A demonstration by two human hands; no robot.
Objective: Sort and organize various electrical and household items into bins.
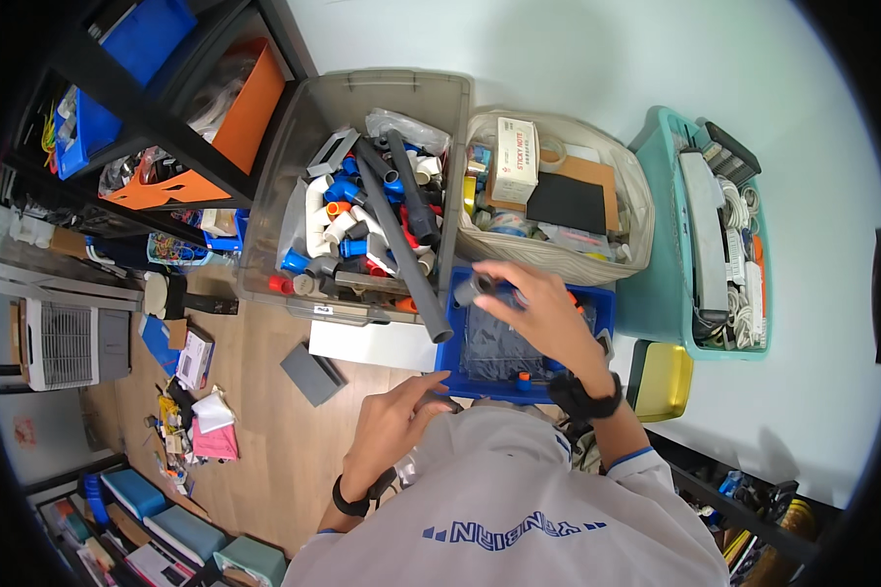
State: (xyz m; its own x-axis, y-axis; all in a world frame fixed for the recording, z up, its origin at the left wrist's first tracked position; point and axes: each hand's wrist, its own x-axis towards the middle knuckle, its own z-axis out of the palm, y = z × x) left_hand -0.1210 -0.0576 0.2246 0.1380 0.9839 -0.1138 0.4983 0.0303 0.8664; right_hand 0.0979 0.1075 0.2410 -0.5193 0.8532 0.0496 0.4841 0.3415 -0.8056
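My right hand (547, 312) holds a short grey plastic pipe fitting (473, 289) between thumb and fingers, above the left side of a blue plastic bin (446, 352). In that bin lies a clear bag of dark grey pieces (495, 345). A small blue-and-orange piece (523, 379) sits by its near edge. My left hand (389, 414) is at the bin's near left corner, fingers apart. Something dark grey shows by its fingertips; whether they touch it is unclear. A large translucent tote (268, 242) holds mixed pipe fittings and a long grey pipe (400, 246), which sticks out over its near rim.
A striped fabric basket (550, 260) with a sticky note box (516, 158) stands behind the blue bin. Right of it are a teal bin (653, 242) of cables and a yellow tin (664, 381). Shelving (176, 132) rises at left. A grey box (312, 376) lies on the floor.
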